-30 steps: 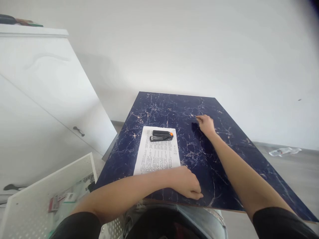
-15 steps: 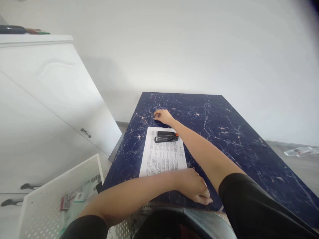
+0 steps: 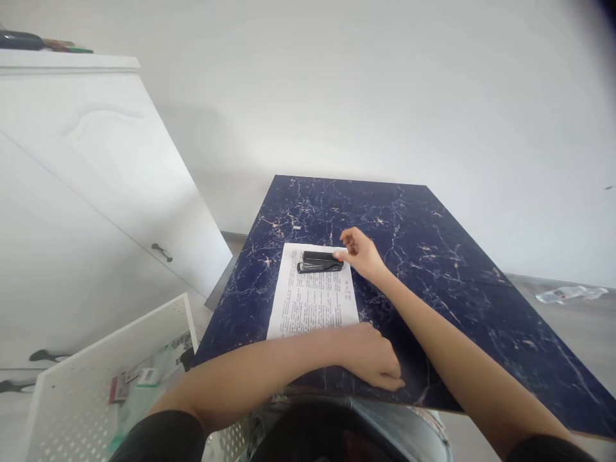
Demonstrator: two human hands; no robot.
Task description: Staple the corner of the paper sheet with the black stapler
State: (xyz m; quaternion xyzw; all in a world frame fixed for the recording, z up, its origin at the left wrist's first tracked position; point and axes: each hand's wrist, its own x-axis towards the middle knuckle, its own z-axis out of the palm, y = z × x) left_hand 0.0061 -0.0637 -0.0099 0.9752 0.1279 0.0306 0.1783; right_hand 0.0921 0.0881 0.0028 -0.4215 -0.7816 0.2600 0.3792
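Observation:
A black stapler [image 3: 320, 264] with an orange-red patch at its right end lies across the upper part of a printed sheet [image 3: 312, 308]. My right hand [image 3: 359, 251] is at that end, its thumb on or just over the patch. Its other fingers are curled but apart from the thumb, with nothing visible between them. My left hand [image 3: 378, 359] rests as a loose fist near the table's front edge, its forearm across the sheet's lower edge. What the fist contains, if anything, is hidden. A tiny pale strip [image 3: 296, 227] lies beyond the sheet.
The dark blue marble-patterned table [image 3: 423, 256] reaches toward the white wall. At left stand a white cabinet [image 3: 96, 192] and a perforated white basket [image 3: 72, 398] holding small packets. A clear plastic item [image 3: 570, 294] lies on the floor at right.
My right hand has come back from beyond the sheet, moving right and nearer, to the stapler's right end. The pale strip where it was now shows. My left hand has barely moved.

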